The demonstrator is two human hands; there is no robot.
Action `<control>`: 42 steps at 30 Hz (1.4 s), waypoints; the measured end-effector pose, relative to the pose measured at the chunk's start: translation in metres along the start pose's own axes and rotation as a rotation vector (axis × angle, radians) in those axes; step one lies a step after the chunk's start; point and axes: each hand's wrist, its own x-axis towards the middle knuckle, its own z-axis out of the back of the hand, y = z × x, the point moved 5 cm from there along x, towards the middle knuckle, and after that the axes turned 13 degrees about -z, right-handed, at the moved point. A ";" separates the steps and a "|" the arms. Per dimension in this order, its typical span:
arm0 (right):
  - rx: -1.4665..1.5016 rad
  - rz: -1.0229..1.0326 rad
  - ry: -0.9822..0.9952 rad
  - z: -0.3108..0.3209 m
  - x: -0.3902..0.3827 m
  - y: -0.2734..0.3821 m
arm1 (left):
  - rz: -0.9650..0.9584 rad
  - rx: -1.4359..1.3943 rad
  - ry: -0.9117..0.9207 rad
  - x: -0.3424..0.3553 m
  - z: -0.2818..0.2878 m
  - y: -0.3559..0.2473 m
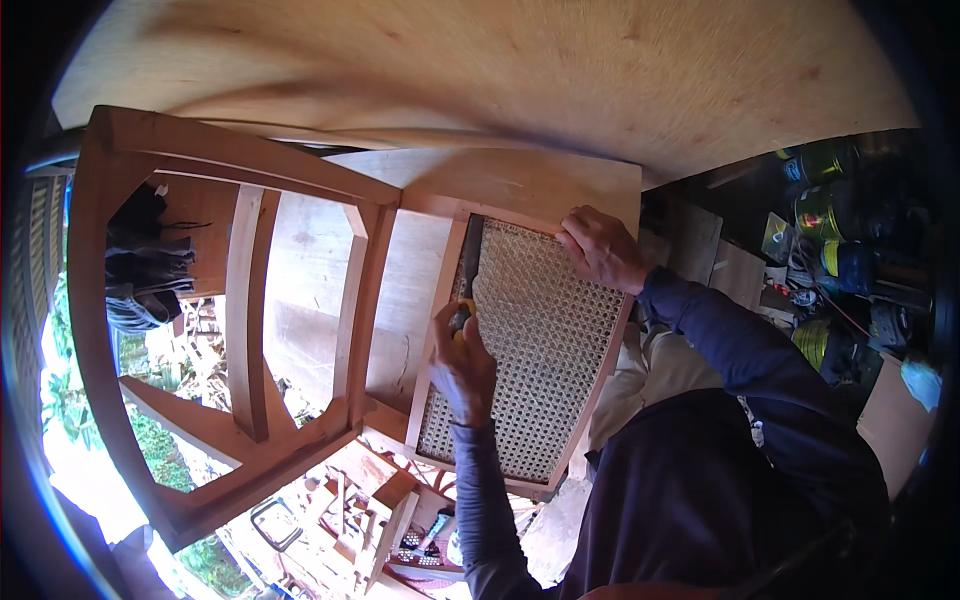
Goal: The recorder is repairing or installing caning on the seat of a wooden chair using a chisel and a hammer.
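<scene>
Left hand wrapped round tool, handle half hidden; blade along left edge of woven panel; right hand bent at top of wood frame, hiding corner; can't tell if holding.

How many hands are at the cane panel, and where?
2: the left hand grips a tool at the cane panel; the right hand is at the far edge of its wooden frame. No others show.

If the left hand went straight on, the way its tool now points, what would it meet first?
Probably the panel's upper rail: the left hand points the tool towards it. Depth is unclear.
</scene>
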 end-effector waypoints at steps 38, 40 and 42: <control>0.286 0.351 0.571 -0.012 -0.022 -0.056 | 0.506 -1.093 -0.870 -0.029 -0.212 -0.123; 0.268 0.409 0.601 0.000 -0.029 -0.051 | 0.547 -1.100 -0.936 -0.029 -0.219 -0.134; 0.370 0.330 0.566 0.013 -0.036 -0.057 | 0.552 -1.020 -0.973 -0.025 -0.227 -0.144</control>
